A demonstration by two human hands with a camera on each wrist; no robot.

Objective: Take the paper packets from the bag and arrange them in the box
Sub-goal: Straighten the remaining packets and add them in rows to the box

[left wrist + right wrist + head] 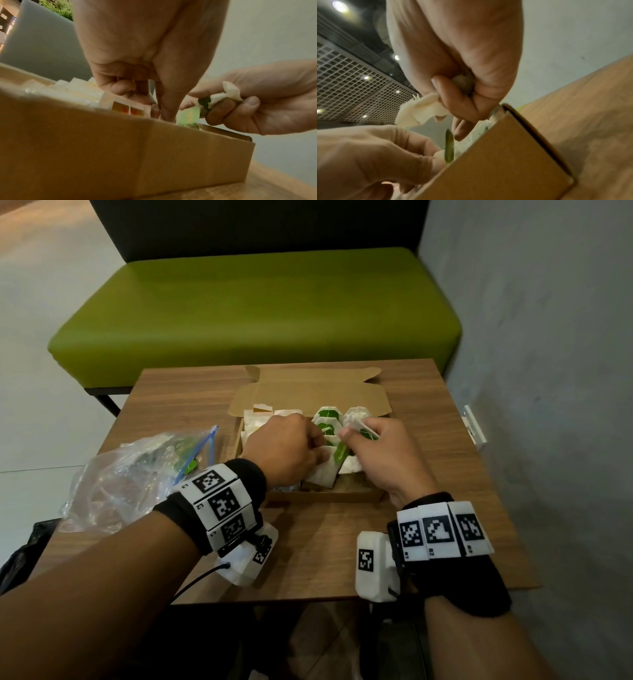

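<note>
While over box (356,495), hands w/ packets (329,419)

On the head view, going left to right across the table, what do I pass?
Plastic bag → left hand in the cardboard box → packet with green stripe → right hand holding packets → bare table.

green-and-white packets (327,419), brown box (308,392)
</note>
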